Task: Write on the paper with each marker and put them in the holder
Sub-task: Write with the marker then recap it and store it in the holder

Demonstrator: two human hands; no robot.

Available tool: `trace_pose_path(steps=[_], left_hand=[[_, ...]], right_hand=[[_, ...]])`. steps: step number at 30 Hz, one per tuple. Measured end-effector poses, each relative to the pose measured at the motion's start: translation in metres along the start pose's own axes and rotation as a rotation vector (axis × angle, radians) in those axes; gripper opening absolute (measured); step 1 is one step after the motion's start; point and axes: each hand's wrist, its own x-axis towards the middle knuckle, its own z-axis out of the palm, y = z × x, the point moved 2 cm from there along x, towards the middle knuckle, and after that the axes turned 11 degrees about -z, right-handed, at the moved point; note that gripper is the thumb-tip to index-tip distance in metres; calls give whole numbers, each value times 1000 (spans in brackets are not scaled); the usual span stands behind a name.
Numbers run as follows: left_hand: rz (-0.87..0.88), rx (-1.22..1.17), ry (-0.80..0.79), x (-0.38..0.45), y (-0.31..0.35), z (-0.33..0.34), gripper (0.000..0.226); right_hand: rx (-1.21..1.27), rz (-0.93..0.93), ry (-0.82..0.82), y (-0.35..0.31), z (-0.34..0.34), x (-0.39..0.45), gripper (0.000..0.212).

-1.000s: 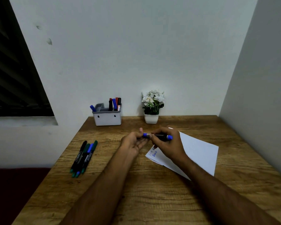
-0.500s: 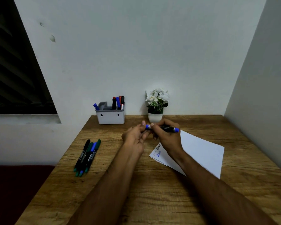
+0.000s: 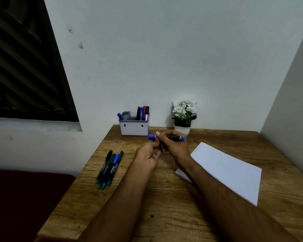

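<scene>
Head view: blue marker (image 3: 171, 137) level above the desk (image 3: 164, 206), right hand (image 3: 173, 145) fingers clasping its barrel, left hand (image 3: 150, 154) fingers pinching its cap.

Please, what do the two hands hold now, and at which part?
The right hand holds the blue marker around the middle of its barrel. The left hand fingers sit at its capped end; whether they grip cannot be told.

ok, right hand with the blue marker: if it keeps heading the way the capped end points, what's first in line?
The right hand holds the blue marker roughly level, cap end pointing left. That line likely passes just in front of the holder, or clips it; depth is unclear.
</scene>
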Motion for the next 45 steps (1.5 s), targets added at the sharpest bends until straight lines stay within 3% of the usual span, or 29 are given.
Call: trace_pose_path(steps=[3,6,9,12,15,20,27,33,37,45], left_hand=[[122,-53,75,-5,18,-11,27],[283,-91,153,-10,42,-21,29],[527,70,225,-12,70,-26,33],[811,404,360,-10,95,-28,34],[1022,690,477,-7,114,-22,32],[1173,738,560,4,141,-6,17],[1188,793,579,29,160,10,19],[993,1071,673,56,147,13,27],[913,1081,714,65,143,10,36],[951,1072,728,58,135,1,29]], right_hand=[[-1,63,-137,-1,9,4,24],[-266,151,-221,8,11,11,33],[-787,13,-327,13,13,19,35],[-1045,-162,-452,9,23,21,41],[-1116,-265,-506,5,35,25,41],[-1105,-303,-541,9,48,31,56],[-1071,-293,-541,21,43,29,60],[-1050,-307,-531,22,34,31,45],[-1038,-309,-532,25,31,31,39],[-1019,-278,-543,26,32,27,47]])
